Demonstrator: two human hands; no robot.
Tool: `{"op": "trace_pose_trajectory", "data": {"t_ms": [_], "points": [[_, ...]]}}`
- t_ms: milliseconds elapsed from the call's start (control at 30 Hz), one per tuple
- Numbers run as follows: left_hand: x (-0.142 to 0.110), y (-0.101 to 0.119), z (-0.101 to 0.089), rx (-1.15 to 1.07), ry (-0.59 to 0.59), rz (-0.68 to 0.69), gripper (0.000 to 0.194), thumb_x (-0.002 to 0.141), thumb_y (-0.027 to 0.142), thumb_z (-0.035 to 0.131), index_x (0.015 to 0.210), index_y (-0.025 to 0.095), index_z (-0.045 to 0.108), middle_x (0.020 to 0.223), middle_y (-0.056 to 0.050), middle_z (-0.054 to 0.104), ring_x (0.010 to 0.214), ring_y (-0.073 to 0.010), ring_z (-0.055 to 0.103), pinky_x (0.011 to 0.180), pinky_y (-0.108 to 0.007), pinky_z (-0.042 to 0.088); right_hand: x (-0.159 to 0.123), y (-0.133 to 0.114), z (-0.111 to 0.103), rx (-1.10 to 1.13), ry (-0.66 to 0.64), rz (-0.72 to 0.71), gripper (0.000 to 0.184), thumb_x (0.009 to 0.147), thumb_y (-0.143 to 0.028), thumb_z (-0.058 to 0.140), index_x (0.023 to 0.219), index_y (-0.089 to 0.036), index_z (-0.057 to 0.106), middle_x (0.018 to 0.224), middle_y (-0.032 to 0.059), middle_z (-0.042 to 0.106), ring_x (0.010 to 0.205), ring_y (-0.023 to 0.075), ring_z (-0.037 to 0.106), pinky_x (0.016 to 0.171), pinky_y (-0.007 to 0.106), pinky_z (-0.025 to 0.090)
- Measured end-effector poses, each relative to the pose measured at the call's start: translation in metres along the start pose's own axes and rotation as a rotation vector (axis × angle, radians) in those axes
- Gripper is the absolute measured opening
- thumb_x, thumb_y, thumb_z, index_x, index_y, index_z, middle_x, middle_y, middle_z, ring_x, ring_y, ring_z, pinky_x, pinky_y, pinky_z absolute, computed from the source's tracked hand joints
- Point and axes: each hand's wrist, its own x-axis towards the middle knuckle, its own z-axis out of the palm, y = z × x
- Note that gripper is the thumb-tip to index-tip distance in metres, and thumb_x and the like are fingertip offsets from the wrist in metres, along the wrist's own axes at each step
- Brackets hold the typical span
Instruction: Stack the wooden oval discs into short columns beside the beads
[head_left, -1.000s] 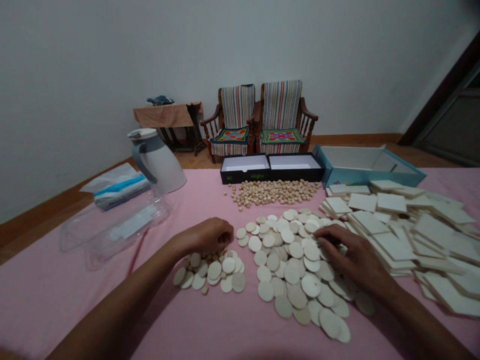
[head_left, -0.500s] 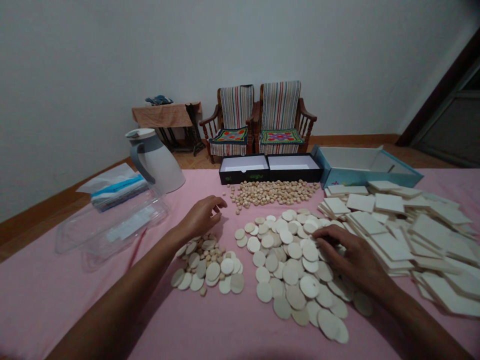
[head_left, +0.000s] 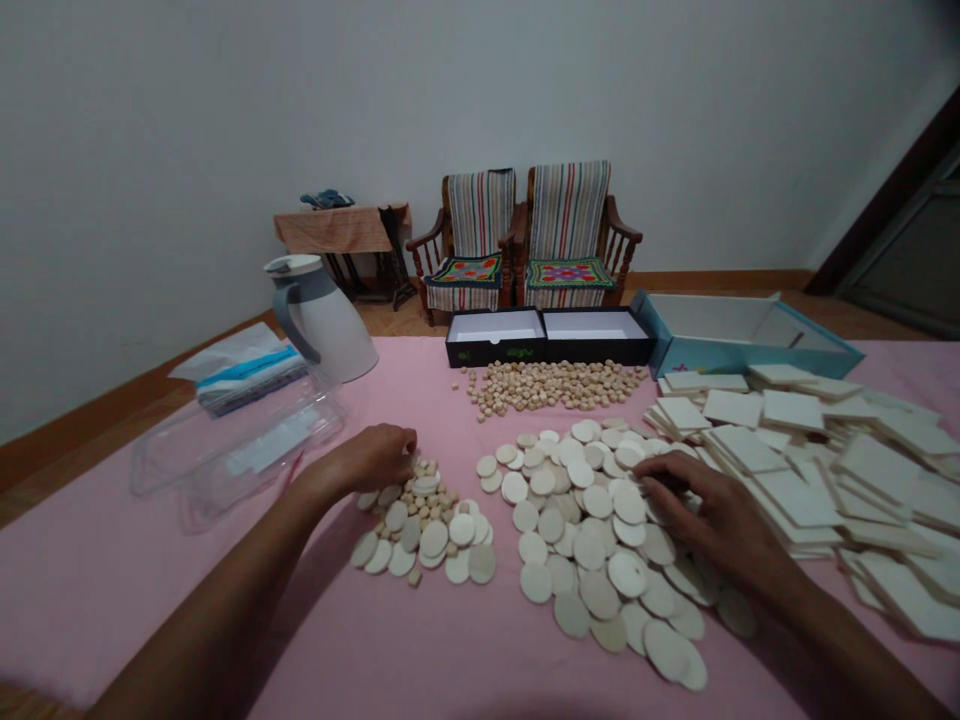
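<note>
My left hand (head_left: 381,456) is at the back left of a small mixed pile, its fingers curled down and pressed together. What lies between the fingertips is hidden. That pile holds pale wooden discs (head_left: 433,540) with small wooden beads (head_left: 431,502) scattered among them. On the right edge of a larger heap of wooden discs (head_left: 589,548) rests my right hand (head_left: 701,500). Its fingers are loosely bent and the thumb stands apart from them, with nothing visibly held.
Wooden beads (head_left: 555,385) lie in front of two joined black boxes (head_left: 495,350). Square wooden tiles (head_left: 799,495) spread at right, before a light-blue box (head_left: 750,355). A jug (head_left: 334,325), tissue pack (head_left: 247,375) and clear plastic tray (head_left: 247,450) stand left on the pink cloth (head_left: 337,640).
My left hand has come down and back to the mixed pile, its fingers curling in from a looser spread. The right hand keeps its place on the discs. The view has shifted slightly.
</note>
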Motion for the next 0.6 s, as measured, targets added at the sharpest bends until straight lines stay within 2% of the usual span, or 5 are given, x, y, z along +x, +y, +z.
{"op": "trace_pose_trajectory", "data": {"t_ms": [167, 400, 500, 600], "points": [[0.014, 0.007, 0.006, -0.05, 0.044, 0.05, 0.027, 0.073, 0.019, 0.056, 0.097, 0.017, 0.067, 0.089, -0.007, 0.07, 0.076, -0.019, 0.063, 0.065, -0.024, 0.042, -0.001, 0.0, 0.001, 0.002, -0.006, 0.004, 0.021, 0.087, -0.034, 0.049, 0.095, -0.022, 0.065, 0.089, 0.0021, 0.068, 0.079, 0.0167, 0.063, 0.066, 0.027, 0.05], [0.022, 0.016, 0.019, -0.365, 0.219, 0.205, 0.03, 0.078, 0.028, 0.056, 0.104, 0.015, 0.064, 0.091, -0.007, 0.069, 0.076, -0.0171, 0.063, 0.067, -0.024, 0.047, -0.002, -0.001, 0.001, 0.004, 0.005, -0.007, 0.02, 0.089, -0.033, 0.049, 0.099, -0.022, 0.063, 0.093, 0.0037, 0.066, 0.081, 0.0171, 0.062, 0.066, 0.027, 0.049], [0.022, 0.021, 0.025, -0.532, 0.251, 0.277, 0.033, 0.08, 0.03, 0.055, 0.108, 0.016, 0.064, 0.097, -0.007, 0.071, 0.08, -0.0168, 0.065, 0.07, -0.024, 0.049, -0.002, -0.013, 0.002, 0.009, 0.056, -0.09, 0.019, 0.09, -0.028, 0.048, 0.102, -0.021, 0.062, 0.097, 0.0054, 0.065, 0.083, 0.0166, 0.061, 0.069, 0.028, 0.048], [0.025, 0.027, 0.03, -0.622, 0.284, 0.337, 0.032, 0.082, 0.029, 0.053, 0.109, 0.015, 0.065, 0.103, -0.007, 0.071, 0.087, -0.0177, 0.066, 0.077, -0.026, 0.05, -0.002, -0.034, 0.007, 0.009, -0.004, -0.204, 0.019, 0.091, -0.022, 0.046, 0.104, -0.019, 0.06, 0.098, 0.0069, 0.063, 0.086, 0.0168, 0.059, 0.074, 0.029, 0.048]]}}
